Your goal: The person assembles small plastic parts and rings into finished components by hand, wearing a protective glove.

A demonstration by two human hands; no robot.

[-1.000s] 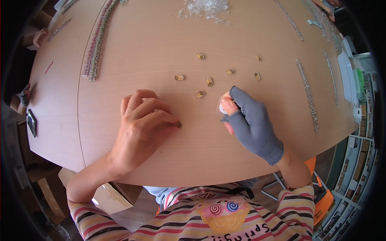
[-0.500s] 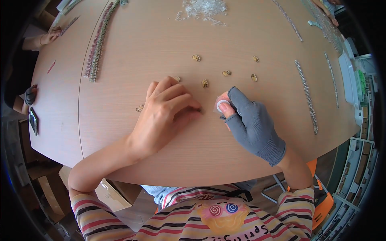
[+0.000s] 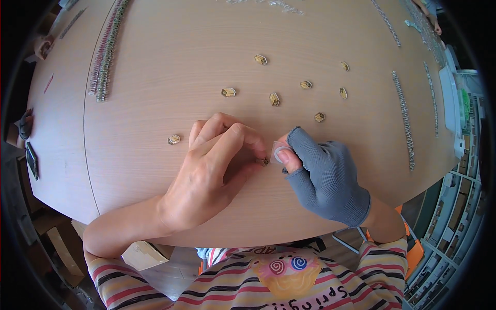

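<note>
My bare left hand (image 3: 206, 163) pinches a small gold-and-dark piece (image 3: 265, 161) between thumb and fingertips, just above the table. Close beside it, my right hand (image 3: 333, 178), in a grey fingerless glove, grips a small clear plastic bag (image 3: 276, 154). A white round thing (image 3: 282, 152) shows under my right thumb; its kind is unclear. Beyond my hands several small gold-coloured, roughly hexagonal pieces with dark lines lie scattered, among them one piece (image 3: 274, 99) straight ahead and another piece (image 3: 320, 117) near my right hand. A lone piece (image 3: 173, 139) lies left of my left hand.
Long strips of stacked small items lie at the left (image 3: 107, 57) and right (image 3: 404, 121). Clear plastic scraps (image 3: 279, 5) are at the far edge. A co-worker's gloved hand (image 3: 25, 124) and a phone (image 3: 32, 161) are at the far left. White trays (image 3: 450, 103) stand at the right.
The view has shifted, so the table sits lower. My left fingertips have come closer to the bag, and the piece in them now shows. My right hand still holds the bag.
</note>
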